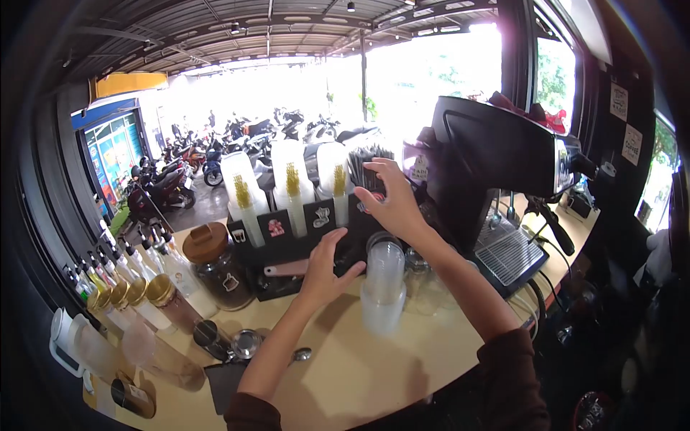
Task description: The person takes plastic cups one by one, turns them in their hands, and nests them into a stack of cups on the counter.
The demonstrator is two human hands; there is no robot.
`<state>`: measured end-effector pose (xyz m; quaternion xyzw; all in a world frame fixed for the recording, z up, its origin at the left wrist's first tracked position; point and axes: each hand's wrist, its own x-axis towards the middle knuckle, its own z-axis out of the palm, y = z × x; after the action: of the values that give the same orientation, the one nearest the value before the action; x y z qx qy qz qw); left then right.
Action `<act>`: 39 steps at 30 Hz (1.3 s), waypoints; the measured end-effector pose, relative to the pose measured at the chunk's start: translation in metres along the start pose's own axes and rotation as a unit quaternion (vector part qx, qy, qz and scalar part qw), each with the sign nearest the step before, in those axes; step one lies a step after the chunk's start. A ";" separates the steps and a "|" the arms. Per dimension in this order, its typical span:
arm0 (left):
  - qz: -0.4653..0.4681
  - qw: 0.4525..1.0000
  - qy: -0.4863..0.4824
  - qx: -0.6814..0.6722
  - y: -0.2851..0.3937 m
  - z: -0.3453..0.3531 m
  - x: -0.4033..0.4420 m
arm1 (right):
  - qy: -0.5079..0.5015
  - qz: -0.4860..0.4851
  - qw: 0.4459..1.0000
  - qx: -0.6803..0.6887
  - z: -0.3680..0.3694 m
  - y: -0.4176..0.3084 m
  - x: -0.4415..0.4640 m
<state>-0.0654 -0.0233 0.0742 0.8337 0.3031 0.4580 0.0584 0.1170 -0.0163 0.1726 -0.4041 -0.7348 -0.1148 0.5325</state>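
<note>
My left hand [327, 269], thumb and fingers apart, hovers over the counter in front of a black cup holder [269, 244]. My right hand [392, 197] is raised higher, fingers spread and slightly curved, near the black straws [370, 154] at the holder's right end. Nothing shows in either hand. Three stacks of plastic cups with gold print stand in the holder, including the middle stack [291, 179]. Between my forearms is a stack of clear plastic cups [384, 276] on the counter. A flat light-brown handle [287, 269] lies just behind my left hand.
A black espresso machine [496, 144] stands at right, its drip tray [510, 251] below. At left are a wooden-lidded jar [219, 269], several pump bottles, gold-lidded containers and a white-handled pitcher [83, 341]. A spoon [302, 354] lies near my left forearm. Motorbikes are parked outside.
</note>
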 end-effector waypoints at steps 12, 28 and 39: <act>-0.172 0.935 -0.064 -0.304 0.024 0.084 -0.077 | -0.089 0.264 0.940 0.199 -0.041 -0.005 -0.171; -0.194 0.911 0.018 -0.362 0.016 0.109 -0.078 | -0.154 0.271 0.922 0.231 -0.006 -0.001 -0.179; -0.201 0.915 -0.003 -0.351 0.022 0.102 -0.078 | -0.111 0.249 0.938 0.213 -0.021 -0.017 -0.143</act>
<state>-0.0043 -0.0663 -0.0329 0.6828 0.2839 0.5108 0.4386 0.1345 -0.1068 0.0605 -0.4613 -0.6726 0.2266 0.5325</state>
